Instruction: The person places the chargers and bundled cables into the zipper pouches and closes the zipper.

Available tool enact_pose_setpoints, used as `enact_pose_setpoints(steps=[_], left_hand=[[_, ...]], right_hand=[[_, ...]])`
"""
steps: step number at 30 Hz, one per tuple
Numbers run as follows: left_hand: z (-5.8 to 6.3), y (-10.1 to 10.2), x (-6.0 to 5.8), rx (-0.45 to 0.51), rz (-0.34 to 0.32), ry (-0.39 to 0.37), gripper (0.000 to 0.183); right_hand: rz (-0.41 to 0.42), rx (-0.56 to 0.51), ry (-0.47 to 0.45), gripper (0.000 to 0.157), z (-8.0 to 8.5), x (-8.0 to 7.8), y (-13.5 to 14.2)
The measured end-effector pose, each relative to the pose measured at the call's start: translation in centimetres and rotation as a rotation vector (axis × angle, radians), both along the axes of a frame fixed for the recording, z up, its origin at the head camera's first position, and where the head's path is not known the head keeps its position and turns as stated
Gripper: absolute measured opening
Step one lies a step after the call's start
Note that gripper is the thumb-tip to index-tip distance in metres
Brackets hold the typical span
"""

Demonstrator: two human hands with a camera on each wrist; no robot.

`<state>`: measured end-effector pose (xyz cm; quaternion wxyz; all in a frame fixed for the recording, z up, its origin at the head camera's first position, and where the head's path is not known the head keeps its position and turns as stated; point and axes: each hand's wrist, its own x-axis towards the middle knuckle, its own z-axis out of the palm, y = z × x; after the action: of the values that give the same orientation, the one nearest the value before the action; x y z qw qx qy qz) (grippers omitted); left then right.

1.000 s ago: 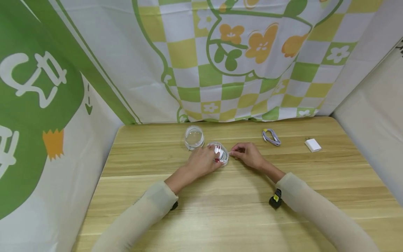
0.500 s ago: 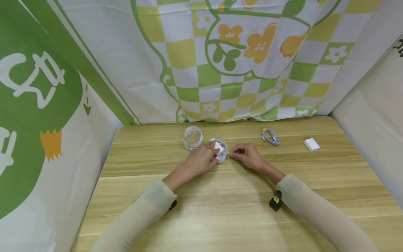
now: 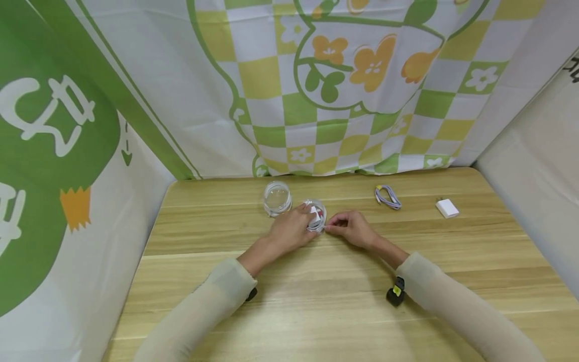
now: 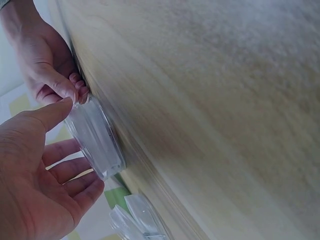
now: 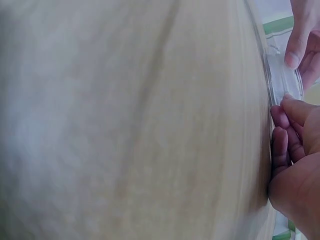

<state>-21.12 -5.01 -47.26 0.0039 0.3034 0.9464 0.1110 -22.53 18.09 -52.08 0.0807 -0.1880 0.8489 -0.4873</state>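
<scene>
Shifted slightly toward the near side of the clear round case (image 3: pixel 321 213) since the earlier head frame is the right hand (image 3: pixel 355 231); the case is kept low at the table (image 3: pixel 344 311), between both hands. From the left wrist, the case is seen spanned by the grip of the left hand (image 4: pixel 32 167), while something small at its edge appears pinched by the right. From the right wrist, the pinch is partly hidden; if pulled harder than the case is steadied, it could be tipped.
</scene>
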Motion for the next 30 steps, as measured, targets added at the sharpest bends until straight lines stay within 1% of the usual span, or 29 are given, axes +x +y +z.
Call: enact_pose_setpoints(steps=[4,10,19,22,30], left_hand=[[-0.12,0.13,-0.09,-0.011,0.011,0.012,0.051],[-0.18,0.28,-0.1,-0.022,0.01,0.035,0.046],[-0.05,0.11,-0.12,-0.006,-0.017,0.026,0.041],[-0.07,-0.02,-0.19,-0.01,-0.03,0.025,0.039],[0.08,-0.39,-0.22,-0.005,-0.038,-0.005,0.05]], right_hand=[[0.009,0.007,0.014,0.005,-0.01,0.21,-0.26],[0.033,0.026,0.045,0.006,-0.06,0.31,-0.35],[0.065,0.007,0.064,0.006,-0.19,0.48,-0.56],[0.061,0.013,0.069,0.006,-0.17,0.46,-0.56],[0.045,0.032,0.085,0.004,0.1,0.35,-0.35]])
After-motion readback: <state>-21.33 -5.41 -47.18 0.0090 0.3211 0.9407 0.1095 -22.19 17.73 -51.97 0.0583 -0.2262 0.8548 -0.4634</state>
